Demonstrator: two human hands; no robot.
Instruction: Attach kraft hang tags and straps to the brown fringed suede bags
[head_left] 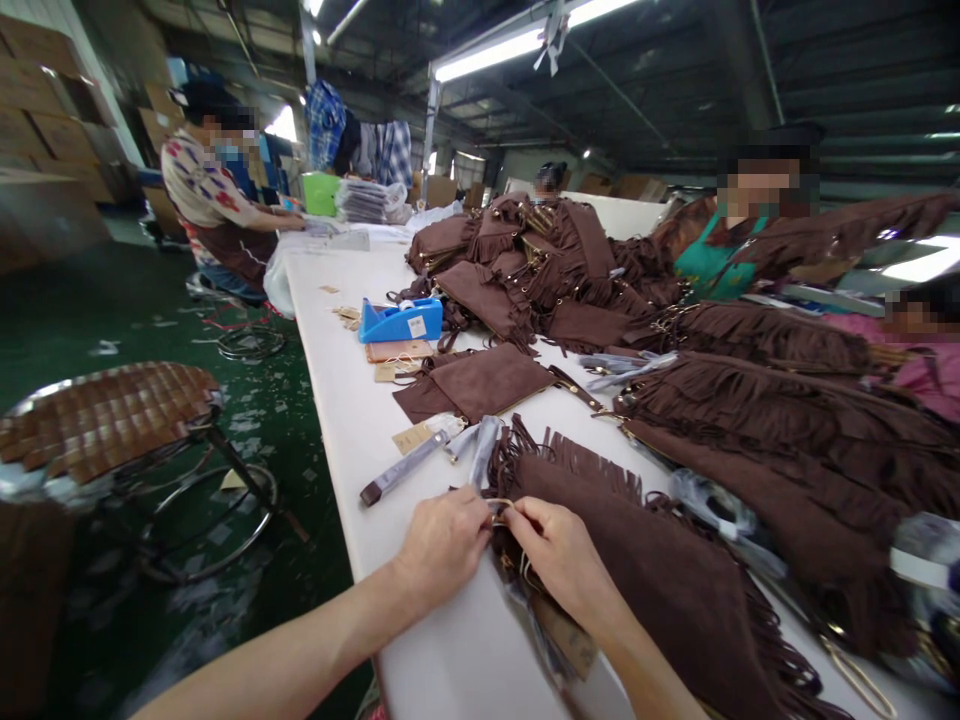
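Both forearms come in from the bottom edge, angled up toward the middle of the long white tabletop (337,400), and the two hands meet right at the near corner of a dark brown suede fringed bag (675,580). The left hand (442,545) lies knuckles-up on the tabletop, its fingers (476,515) curled together and pinched on a thin pale loop of string (501,503) at the bag's edge. The right hand (559,555) sits just beside it on the bag itself, fingers bunched and nipping the same loop from the other side, so both are closed on it, fingertips nearly touching.

Just past the hands there's a brown strap wrapped in clear plastic (409,462) lying on the tabletop, with a small tan hang tag (412,438) next to it. Any print on the tag is too small to read. Behind that lies a flat brown suede pouch (476,385), then a blue plastic tape dispenser (400,322) with a white label, also unreadable.

Further back is a big heap of the same brown fringed bags (547,260). To the left on the green floor stands a stool with a woven brown seat (105,415). At the far end a person in a patterned shirt (210,200) sits at the tabletop, and a person in a teal top (720,260) is on the right side.
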